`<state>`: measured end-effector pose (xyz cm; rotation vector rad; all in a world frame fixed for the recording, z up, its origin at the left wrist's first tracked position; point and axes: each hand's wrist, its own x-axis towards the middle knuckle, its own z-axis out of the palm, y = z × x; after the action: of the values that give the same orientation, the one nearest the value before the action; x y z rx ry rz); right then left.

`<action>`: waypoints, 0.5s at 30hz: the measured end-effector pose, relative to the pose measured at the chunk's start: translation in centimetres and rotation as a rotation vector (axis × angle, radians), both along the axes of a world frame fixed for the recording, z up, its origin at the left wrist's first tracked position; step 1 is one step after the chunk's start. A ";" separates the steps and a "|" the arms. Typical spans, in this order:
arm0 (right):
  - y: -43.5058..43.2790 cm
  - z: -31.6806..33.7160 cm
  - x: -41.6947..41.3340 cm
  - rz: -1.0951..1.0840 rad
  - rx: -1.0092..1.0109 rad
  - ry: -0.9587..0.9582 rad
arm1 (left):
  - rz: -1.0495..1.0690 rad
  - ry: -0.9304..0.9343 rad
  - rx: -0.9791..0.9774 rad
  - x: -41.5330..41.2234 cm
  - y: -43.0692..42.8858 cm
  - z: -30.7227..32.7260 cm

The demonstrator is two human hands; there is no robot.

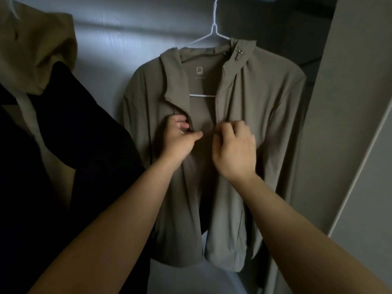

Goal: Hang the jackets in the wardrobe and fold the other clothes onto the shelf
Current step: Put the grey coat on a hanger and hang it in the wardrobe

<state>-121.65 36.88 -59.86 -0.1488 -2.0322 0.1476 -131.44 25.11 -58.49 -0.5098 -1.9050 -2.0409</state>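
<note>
the olive-grey hooded jacket (pixel 250 107) hangs on a white hanger (pixel 214 28) inside the wardrobe, directly ahead of both hands, its front open and the two zipper edges parted. the left hand (pixel 180 139) grips the jacket's left front edge at chest height, fingers curled round the fabric and the thumb stretched toward the right hand. the right hand (pixel 233 147) sits just beside it, at about the same height, its fingers curled on the other front edge; the back of the hand faces the camera, so the pinch itself is mostly hidden. the two hands are close together but not touching, with a narrow strip of the jacket's inner lining between them. above the hands the hanger's crossbar shows through the open collar, and a small zipper pull hangs near the hood. to the left of the left hand hangs a dark garment (pixel 63 145), and above it a tan hooded garment (pixel 36 45). to the right of the right hand stands the pale wardrobe side panel (pixel 343 124).
</note>
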 end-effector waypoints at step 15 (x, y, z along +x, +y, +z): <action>-2.5 -18.6 -0.2 0.236 -1.162 -0.593 | 0.004 -0.352 -0.475 0.2 -3.3 -18.6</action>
<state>-121.85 34.33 -78.51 -0.7363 -2.2732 1.5809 -131.23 21.85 -77.10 -0.2547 -2.6180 -1.7563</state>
